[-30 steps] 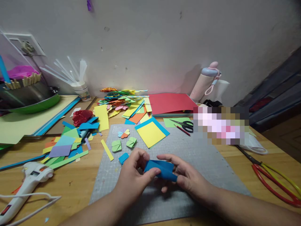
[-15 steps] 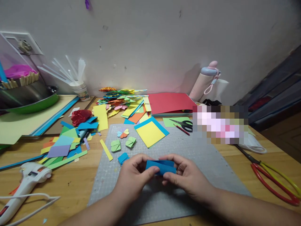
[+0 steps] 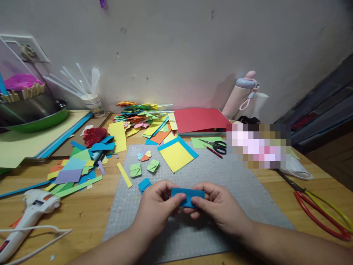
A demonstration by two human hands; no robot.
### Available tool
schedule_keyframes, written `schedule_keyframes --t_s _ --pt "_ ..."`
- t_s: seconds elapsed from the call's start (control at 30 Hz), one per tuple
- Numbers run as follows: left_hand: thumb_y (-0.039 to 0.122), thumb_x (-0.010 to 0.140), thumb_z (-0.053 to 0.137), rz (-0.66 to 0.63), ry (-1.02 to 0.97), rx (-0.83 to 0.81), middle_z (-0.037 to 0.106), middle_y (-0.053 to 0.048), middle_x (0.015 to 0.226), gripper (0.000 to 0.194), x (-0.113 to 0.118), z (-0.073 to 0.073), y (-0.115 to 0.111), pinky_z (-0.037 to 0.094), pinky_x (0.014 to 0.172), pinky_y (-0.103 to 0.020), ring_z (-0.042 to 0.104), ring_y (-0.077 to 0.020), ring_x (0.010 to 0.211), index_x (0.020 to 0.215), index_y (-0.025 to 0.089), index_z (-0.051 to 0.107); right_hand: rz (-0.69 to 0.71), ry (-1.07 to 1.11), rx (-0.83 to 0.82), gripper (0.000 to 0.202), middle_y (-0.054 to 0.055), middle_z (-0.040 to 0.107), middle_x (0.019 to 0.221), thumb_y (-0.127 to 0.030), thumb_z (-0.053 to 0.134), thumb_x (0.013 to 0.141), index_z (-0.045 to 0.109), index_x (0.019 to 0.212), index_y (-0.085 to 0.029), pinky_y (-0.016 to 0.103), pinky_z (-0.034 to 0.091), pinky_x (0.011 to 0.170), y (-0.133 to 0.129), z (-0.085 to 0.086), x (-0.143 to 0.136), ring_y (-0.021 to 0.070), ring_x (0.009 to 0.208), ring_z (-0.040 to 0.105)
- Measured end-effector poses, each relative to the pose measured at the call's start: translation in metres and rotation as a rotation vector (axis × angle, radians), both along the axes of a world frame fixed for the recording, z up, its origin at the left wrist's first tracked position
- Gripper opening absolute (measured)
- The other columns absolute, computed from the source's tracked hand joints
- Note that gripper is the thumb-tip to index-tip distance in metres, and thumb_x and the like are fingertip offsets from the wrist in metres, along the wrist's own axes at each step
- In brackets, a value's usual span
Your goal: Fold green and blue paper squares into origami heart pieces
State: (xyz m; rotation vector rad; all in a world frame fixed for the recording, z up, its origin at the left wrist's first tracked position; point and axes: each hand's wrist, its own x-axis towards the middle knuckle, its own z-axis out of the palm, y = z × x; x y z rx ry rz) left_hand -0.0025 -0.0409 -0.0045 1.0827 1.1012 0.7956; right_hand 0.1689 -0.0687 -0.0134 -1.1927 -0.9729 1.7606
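Between my two hands is a folded strip of blue paper (image 3: 188,194), held level above the grey cutting mat (image 3: 234,232). My left hand (image 3: 159,198) pinches its left end, thumb on the near face. At the other end my right hand (image 3: 213,200) grips it, thumb pressed on the front and fingers behind. Just beyond my left hand lies a blue folded paper piece (image 3: 144,184), partly covered by that hand. Two green folded pieces (image 3: 135,170) and a multicoloured paper flower (image 3: 144,155) rest farther up the mat, beside a stack of yellow and blue sheets (image 3: 178,156).
Paper scraps (image 3: 68,176) and a white glue gun (image 3: 33,213) with its cord lie to the left. Black scissors (image 3: 217,146) and a red pencil (image 3: 213,151) are at the back, large red-and-yellow-handled scissors (image 3: 320,213) at right. A pink bottle (image 3: 238,95) stands by the wall.
The blue paper, earlier showing a gap between its layers, is now pressed flatter. My right thumb has moved up onto its front face, closer to the left thumb.
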Motion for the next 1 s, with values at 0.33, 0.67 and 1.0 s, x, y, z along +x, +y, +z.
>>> schedule_keyframes --t_s 0.33,0.67,1.0 --pt "0.034 0.062 0.073 0.001 -0.052 -0.071 0.055 0.006 0.043 0.03 0.0016 -0.001 0.0004 0.04 0.038 -0.018 0.051 -0.0081 0.037 0.067 0.016 0.05 -0.008 0.018 -0.042 0.035 0.005 0.073 0.077 -0.04 0.076 0.069 0.06 0.088 -0.016 0.022 0.055 0.056 0.0016 -0.0011 0.0 0.0177 0.07 0.071" --pt "0.036 0.063 0.073 -0.033 -0.04 -0.082 0.057 0.005 0.044 0.032 0.0018 -0.0023 0.0006 0.041 0.038 -0.018 0.052 -0.0077 0.037 0.068 0.017 0.047 0.003 0.023 -0.039 0.037 0.006 0.073 0.07 -0.043 0.075 0.069 0.061 0.087 -0.014 0.021 0.055 0.055 0.0009 -0.0036 0.0014 0.0178 0.068 0.071" --pt "0.036 0.062 0.072 -0.031 -0.026 -0.08 0.057 0.005 0.044 0.032 0.0028 0.0 0.001 0.04 0.037 -0.017 0.051 -0.007 0.037 0.066 0.016 0.047 0.016 0.043 -0.033 0.035 0.004 0.072 0.068 -0.043 0.075 0.07 0.062 0.087 -0.015 0.018 0.054 0.054 0.0014 -0.0028 0.0013 0.0162 0.067 0.071"
